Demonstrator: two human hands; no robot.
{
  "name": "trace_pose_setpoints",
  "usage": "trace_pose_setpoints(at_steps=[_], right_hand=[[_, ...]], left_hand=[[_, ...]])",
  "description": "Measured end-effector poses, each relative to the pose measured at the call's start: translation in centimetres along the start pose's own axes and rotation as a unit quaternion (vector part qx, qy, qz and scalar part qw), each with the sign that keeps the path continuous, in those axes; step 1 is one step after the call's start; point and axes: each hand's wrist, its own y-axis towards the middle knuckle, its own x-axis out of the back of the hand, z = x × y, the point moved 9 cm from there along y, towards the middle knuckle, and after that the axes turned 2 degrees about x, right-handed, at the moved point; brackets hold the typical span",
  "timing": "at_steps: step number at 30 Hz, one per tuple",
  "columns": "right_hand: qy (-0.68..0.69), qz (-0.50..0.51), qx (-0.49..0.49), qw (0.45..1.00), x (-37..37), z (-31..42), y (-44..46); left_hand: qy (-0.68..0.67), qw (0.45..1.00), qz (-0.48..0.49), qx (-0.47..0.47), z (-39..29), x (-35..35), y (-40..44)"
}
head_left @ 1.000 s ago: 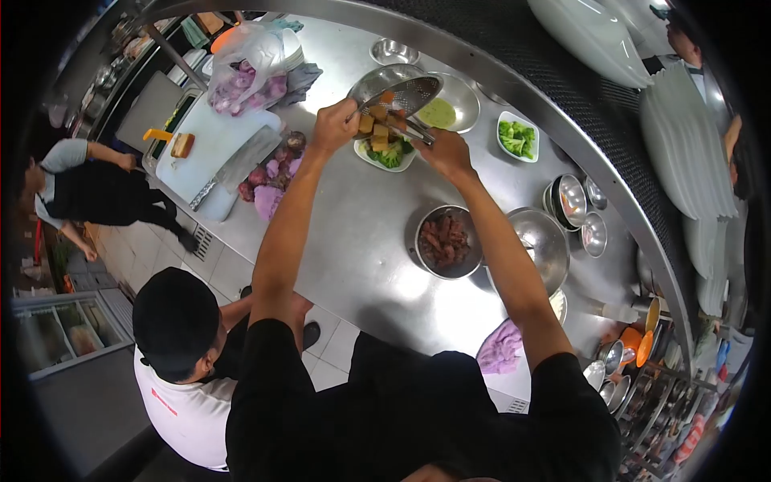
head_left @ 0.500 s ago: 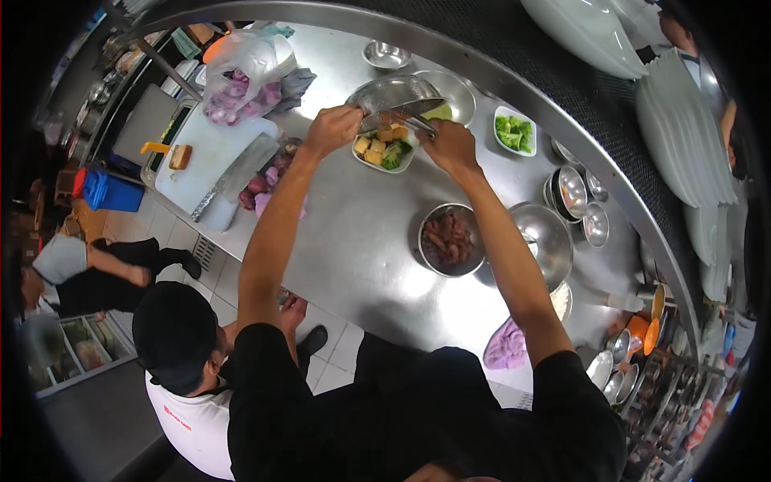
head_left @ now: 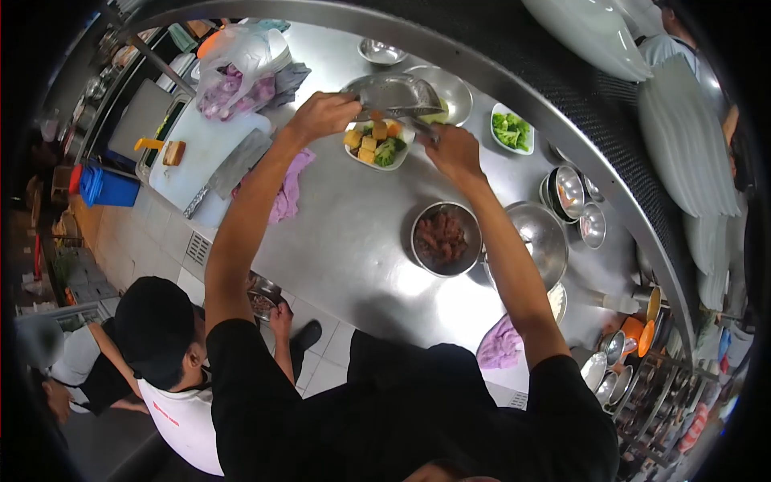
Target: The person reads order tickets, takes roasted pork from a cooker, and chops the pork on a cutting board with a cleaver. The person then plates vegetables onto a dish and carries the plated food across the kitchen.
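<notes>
My left hand [head_left: 325, 116] is closed on the edge of a perforated metal strainer [head_left: 405, 95], tilted over a white bowl [head_left: 389, 165]. Yellow-brown cubes [head_left: 367, 149] and green broccoli [head_left: 389, 151] fill this bowl. Closed around metal tongs [head_left: 424, 127], my right hand [head_left: 454, 149] is just right of the strainer, with orange pieces below the tongs' tips. Behind the strainer, a metal bowl [head_left: 456, 95] holds some green liquid. Nearer to me stands a metal pot [head_left: 446, 239] with reddish-brown pieces.
A second white bowl of broccoli [head_left: 512, 131] is on the right. To the left are a cutting board [head_left: 173, 181], a cleaver [head_left: 233, 165] and a bag of onions [head_left: 237, 84]. A co-worker in a black cap [head_left: 157, 329] holds a metal bowl [head_left: 263, 299].
The strainer has tipped further, and more cubes lie in the white bowl. My left hand has shifted slightly left. The co-worker beside me now shows a metal bowl in hand.
</notes>
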Motion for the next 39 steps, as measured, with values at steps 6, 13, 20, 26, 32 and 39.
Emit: trace_pose_setpoints(at_steps=[6, 13, 20, 26, 32, 39], right_hand=[[-0.043, 0.060, 0.037, 0.997, -1.9, 0.3, 0.8], [-0.027, 0.038, 0.022, 0.999, -2.1, 0.9, 0.4], [0.057, -0.070, -0.015, 0.996, 4.2, -0.2, -2.1], [0.086, -0.025, -0.146, 0.985, 3.6, -6.5, 2.4], [0.020, -0.104, -0.088, 0.991, 2.1, -10.4, 1.7], [0.338, -0.060, -0.171, 0.924, 2.4, -5.8, -18.7]], left_hand=[[-0.047, 0.999, 0.028, -0.004, 0.3, 0.1, 0.7], [-0.023, 0.999, -0.010, 0.023, 0.9, 0.8, 1.0], [-0.102, 0.987, -0.023, 0.121, 5.4, 0.2, -0.7], [-0.274, 0.655, -0.294, 0.639, 10.2, -16.5, -6.2], [-0.488, 0.453, -0.185, 0.723, 2.6, -24.5, -4.8], [-0.170, 0.687, -0.160, 0.689, -0.1, -12.2, -18.5]])
